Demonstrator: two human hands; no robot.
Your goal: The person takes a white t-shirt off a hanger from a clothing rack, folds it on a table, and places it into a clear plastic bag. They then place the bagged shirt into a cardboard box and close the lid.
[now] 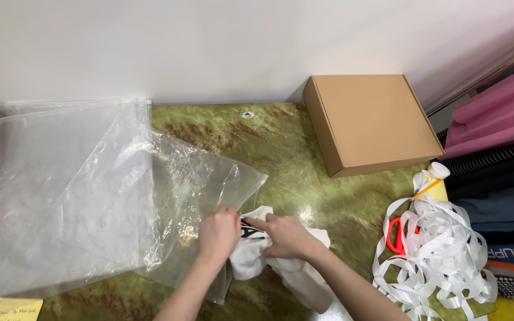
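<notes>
Both hands, left hand (218,232) and right hand (287,236), pinch the white cloth (251,258) at the clear bag's (197,184) mouth, mostly still outside.

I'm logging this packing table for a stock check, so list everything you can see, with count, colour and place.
white garment: one, white with a black print, near edge of the table, under both hands
clear plastic bags: a stack, count unclear, transparent, left half of the table
cardboard box: one, brown, closed, far right against the wall
white ribbon: one tangled heap, right edge of the table
scissors: one pair, red handles, partly buried in the ribbon
yellow note: one, near left corner
folded clothes: a pile, pink, striped, dark and blue, far right beside the table
table: one, green marbled top
left hand: one, gripping the garment at the bag's edge
right hand: one, pressing on the garment
</notes>
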